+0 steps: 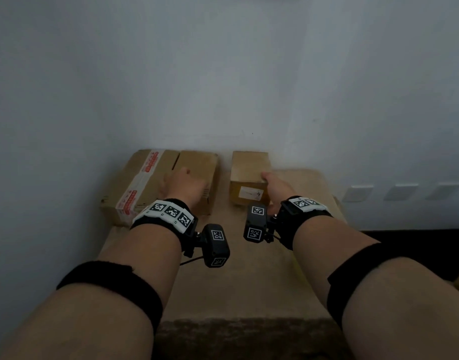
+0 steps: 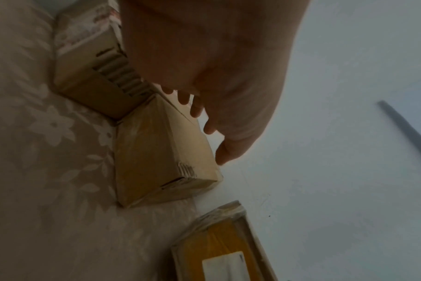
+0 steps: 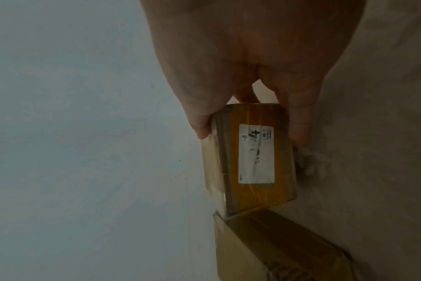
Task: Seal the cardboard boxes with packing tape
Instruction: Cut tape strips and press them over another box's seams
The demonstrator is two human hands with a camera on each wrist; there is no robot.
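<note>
Right hand is on the small cardboard box, thumb on its top edge and fingers down its right side, gripping it across the corner. This box carries yellowish tape and a white label on its near face, and it sits at one o'clock on the surface, against the wall.

Left hand is over the middle cardboard box, at eleven o'clock. The left wrist view shows its fingers reaching down past the far top edge of that box; whether they truly grip it I cannot tell, the palm blocks the contact.

Touching the middle box at its nine o'clock side lies the larger cardboard box, with a white strip of red-printed tape running along its top and down the near face. There is a clear gap between the middle box and the small one.

All three stand on a beige floral cloth. Three pale wall plates sit at three o'clock.
</note>
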